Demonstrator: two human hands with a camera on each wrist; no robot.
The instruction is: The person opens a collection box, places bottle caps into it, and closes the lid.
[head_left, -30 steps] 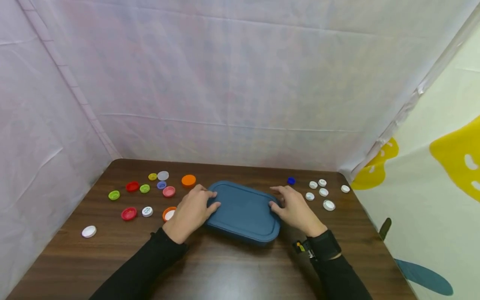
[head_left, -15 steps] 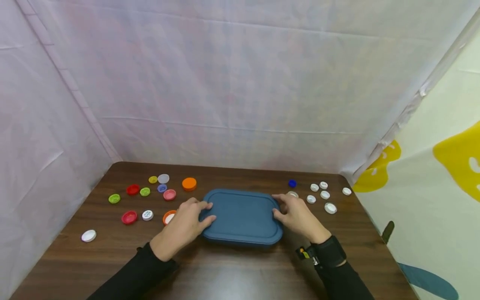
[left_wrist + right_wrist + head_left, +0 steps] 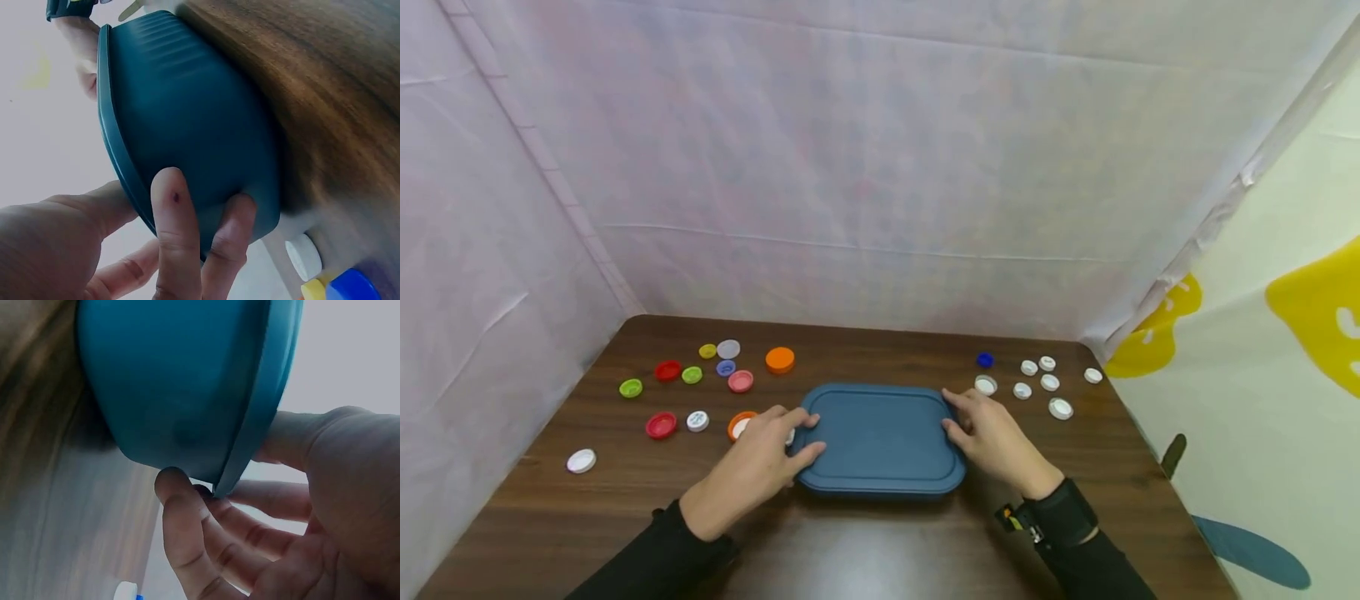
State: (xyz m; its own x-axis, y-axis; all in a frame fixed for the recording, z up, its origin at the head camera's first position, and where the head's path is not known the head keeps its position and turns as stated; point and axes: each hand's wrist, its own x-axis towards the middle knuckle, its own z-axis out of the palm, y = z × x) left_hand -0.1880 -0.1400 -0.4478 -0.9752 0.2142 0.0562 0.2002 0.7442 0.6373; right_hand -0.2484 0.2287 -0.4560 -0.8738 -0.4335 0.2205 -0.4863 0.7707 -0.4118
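A blue lidded plastic container (image 3: pixel 880 442) sits on the brown wooden table (image 3: pixel 850 550), its long sides running left to right. At its left end my left hand (image 3: pixel 748 467) holds it, thumb on the lid's rim; in the left wrist view two fingers (image 3: pixel 177 219) lie against the side wall. My right hand (image 3: pixel 1000 437) holds the right end, thumb over the rim. The right wrist view shows its fingers (image 3: pixel 187 537) bent beneath the container's rim (image 3: pixel 265 394). The lid is on, so the inside is hidden.
Several bottle caps lie left of the container, among them an orange cap (image 3: pixel 779 360), a red cap (image 3: pixel 661 426) and a white cap (image 3: pixel 581 461). At the right are a dark blue cap (image 3: pixel 985 360) and several white caps (image 3: pixel 1049 382). White cloth walls (image 3: pixel 850 167) stand behind and beside the table.
The container has turned from slanted to straight and come slightly nearer, both hands holding its ends. My left hand has moved left and nearer. A white cap beside my right hand has come into view.
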